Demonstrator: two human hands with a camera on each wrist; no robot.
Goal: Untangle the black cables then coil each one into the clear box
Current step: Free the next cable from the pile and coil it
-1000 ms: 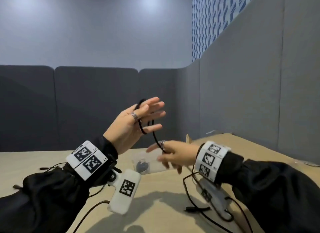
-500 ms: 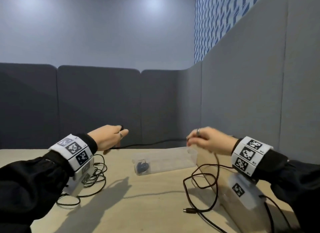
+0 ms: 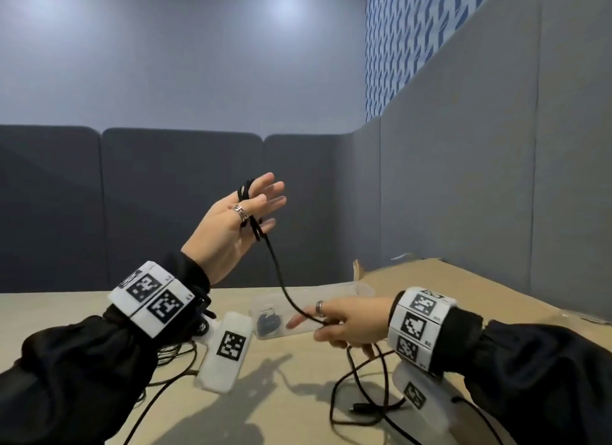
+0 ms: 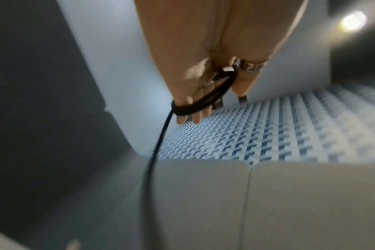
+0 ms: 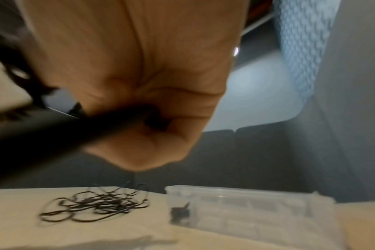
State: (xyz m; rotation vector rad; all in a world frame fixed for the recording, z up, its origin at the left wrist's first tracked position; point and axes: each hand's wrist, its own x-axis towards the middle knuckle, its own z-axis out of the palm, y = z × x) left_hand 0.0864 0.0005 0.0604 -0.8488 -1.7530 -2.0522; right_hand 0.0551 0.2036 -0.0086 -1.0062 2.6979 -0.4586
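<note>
- Winding a black cable around my raised left hand, I hold that hand above and left of the clear box, fingers straight and spread, several turns looped across them.
- From the left wrist view, the loops cross the fingers near their tips, and one strand drops away below the hand.
- My right hand sits just in front of the clear box, fingers curled around the same cable, which runs taut up to the left hand.
- Below the right hand, the cable's slack lies in loose loops on the table, on the near side of the box, with a plug end among them.
- The clear box stands open on the table beneath the two hands; a small dark coil lies in its left end.
- A second tangle of black cables lies on the table to the left of the box, clear of it, seen blurred from the right wrist view.
- Grey padded panels stand behind the box along the table's far edge.
</note>
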